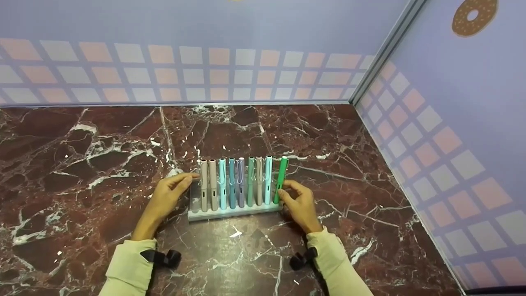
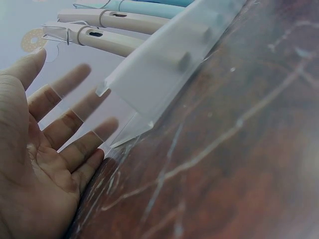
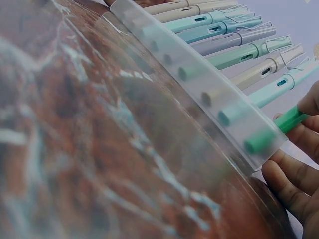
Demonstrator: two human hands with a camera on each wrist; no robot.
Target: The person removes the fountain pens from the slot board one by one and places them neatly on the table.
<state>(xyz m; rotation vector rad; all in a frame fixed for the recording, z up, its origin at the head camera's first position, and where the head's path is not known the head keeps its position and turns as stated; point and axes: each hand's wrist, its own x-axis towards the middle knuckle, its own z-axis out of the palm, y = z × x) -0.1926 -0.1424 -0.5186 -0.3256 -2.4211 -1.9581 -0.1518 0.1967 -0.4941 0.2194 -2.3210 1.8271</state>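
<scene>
A clear pen stand (image 1: 242,213) on the table holds a row of capped fountain pens, standing side by side. At its right end is a bright green pen (image 1: 282,172), its lower end behind the frosted front lip. My right hand (image 1: 302,204) pinches this pen between thumb and fingers, low on its barrel. At the other end, my left hand (image 1: 167,196) touches the stand's left edge. In the left wrist view its straight fingers (image 2: 70,122) show through the clear back panel, while the thumb stands apart. Nearest to them is a beige pen (image 2: 107,40).
A light blue pen (image 1: 268,181) stands beside the green one, and a purple pen (image 1: 241,185) is mid-row. The dark red marbled table (image 1: 102,164) meets a lilac wall (image 1: 205,24) at the back and another wall (image 1: 464,135) on the right.
</scene>
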